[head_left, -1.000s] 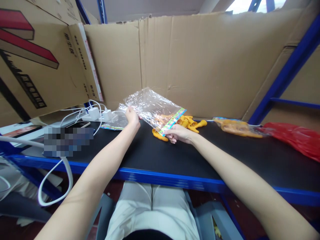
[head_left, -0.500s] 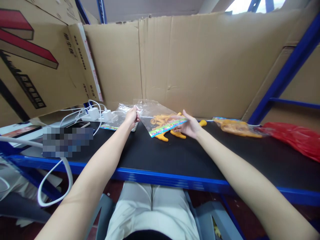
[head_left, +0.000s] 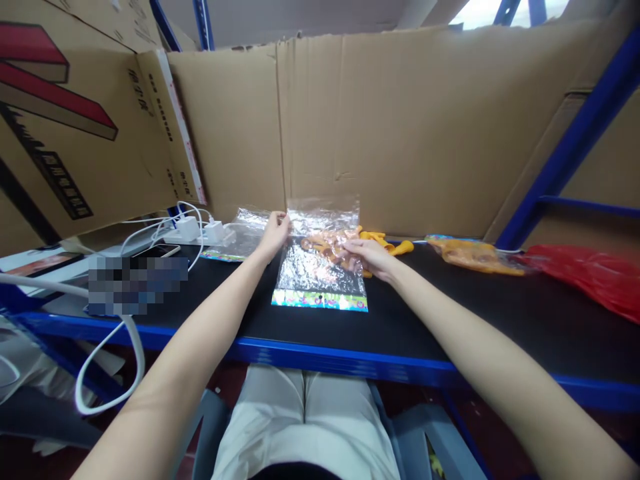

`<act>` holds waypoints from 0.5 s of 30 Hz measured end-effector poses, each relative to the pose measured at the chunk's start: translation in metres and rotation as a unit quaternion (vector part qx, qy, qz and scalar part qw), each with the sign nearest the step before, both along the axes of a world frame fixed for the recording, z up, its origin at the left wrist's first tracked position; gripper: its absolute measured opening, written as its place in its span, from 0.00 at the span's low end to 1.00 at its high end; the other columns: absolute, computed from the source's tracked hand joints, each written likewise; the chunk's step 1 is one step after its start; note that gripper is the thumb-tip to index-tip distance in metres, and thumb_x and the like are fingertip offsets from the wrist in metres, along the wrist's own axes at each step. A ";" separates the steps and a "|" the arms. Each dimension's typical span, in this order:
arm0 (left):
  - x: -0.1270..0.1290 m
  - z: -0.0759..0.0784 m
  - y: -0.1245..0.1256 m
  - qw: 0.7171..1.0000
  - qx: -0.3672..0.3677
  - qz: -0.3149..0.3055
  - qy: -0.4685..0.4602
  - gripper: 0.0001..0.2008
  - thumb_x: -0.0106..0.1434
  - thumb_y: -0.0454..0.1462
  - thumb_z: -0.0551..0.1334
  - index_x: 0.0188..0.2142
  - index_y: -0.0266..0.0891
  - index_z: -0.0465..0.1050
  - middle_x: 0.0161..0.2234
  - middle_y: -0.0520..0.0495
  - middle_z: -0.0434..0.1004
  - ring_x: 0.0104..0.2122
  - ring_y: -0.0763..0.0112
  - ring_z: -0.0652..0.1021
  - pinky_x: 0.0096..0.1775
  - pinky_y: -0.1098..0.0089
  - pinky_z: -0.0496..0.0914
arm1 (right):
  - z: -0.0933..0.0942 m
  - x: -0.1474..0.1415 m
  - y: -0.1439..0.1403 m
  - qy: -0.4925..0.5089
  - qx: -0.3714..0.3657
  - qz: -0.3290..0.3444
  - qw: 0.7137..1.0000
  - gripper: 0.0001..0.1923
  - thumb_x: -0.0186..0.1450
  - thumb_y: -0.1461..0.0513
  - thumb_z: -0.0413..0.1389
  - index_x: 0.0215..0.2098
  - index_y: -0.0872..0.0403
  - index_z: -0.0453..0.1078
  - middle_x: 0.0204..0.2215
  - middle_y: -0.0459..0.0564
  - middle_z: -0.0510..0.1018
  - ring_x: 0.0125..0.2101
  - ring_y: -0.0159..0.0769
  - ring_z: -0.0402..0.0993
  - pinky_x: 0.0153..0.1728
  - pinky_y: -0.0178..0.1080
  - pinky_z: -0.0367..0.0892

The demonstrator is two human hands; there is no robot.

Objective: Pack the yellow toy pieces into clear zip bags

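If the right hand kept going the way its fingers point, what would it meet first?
The right hand points left across the clear plastic bag it rests on. Straight on, it would probably meet the left hand pinching the bag's far corner, though depth is unclear.

A black work surface (head_left: 450,313) with a blue metal front edge (head_left: 350,357) spans the view. Flattened brown cardboard sheets (head_left: 400,127) line the back as a wall; a printed carton (head_left: 65,127) leans at left. A blue rack upright (head_left: 575,143) rises at right. Bright daylight enters at the upper right (head_left: 480,10). A grey seat (head_left: 425,440) stands below.
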State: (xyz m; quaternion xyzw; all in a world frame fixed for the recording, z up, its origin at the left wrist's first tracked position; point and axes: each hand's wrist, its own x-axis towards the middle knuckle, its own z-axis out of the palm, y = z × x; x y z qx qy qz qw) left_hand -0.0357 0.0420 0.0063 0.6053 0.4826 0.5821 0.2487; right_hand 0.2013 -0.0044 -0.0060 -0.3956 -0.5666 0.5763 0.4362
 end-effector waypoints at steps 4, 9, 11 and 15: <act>0.009 0.002 -0.014 0.955 0.191 0.002 0.226 0.26 0.58 0.47 0.56 0.53 0.37 0.57 0.55 0.35 0.59 0.55 0.58 0.62 0.52 0.59 0.59 | 0.005 0.005 0.003 0.047 0.034 -0.102 0.993 0.07 0.58 0.60 0.57 0.33 0.57 0.69 0.36 0.53 0.78 0.19 0.26 0.69 0.20 0.32 0.68; 0.034 0.002 -0.041 0.837 0.267 -0.142 0.456 0.42 0.53 0.53 0.58 0.61 0.42 0.44 0.63 0.39 0.41 0.61 0.55 0.48 0.57 0.53 0.47 | 0.010 0.012 0.006 0.090 0.076 -0.219 0.969 0.08 0.58 0.59 0.56 0.34 0.55 0.68 0.37 0.52 0.77 0.23 0.28 0.71 0.22 0.33 0.69; 0.044 -0.001 -0.049 0.792 0.279 -0.152 0.521 0.42 0.53 0.52 0.60 0.62 0.44 0.42 0.63 0.41 0.39 0.61 0.53 0.45 0.58 0.52 0.43 | 0.012 0.015 0.007 0.111 0.092 -0.233 0.962 0.10 0.58 0.58 0.56 0.36 0.54 0.68 0.38 0.51 0.77 0.26 0.29 0.73 0.24 0.33 0.70; 0.051 -0.006 -0.052 0.737 0.295 -0.116 0.597 0.35 0.59 0.40 0.57 0.62 0.48 0.41 0.63 0.46 0.39 0.62 0.57 0.44 0.57 0.50 0.39 | 0.015 0.020 0.008 0.137 0.105 -0.201 0.964 0.11 0.59 0.58 0.55 0.39 0.53 0.68 0.38 0.49 0.77 0.25 0.28 0.73 0.25 0.32 0.70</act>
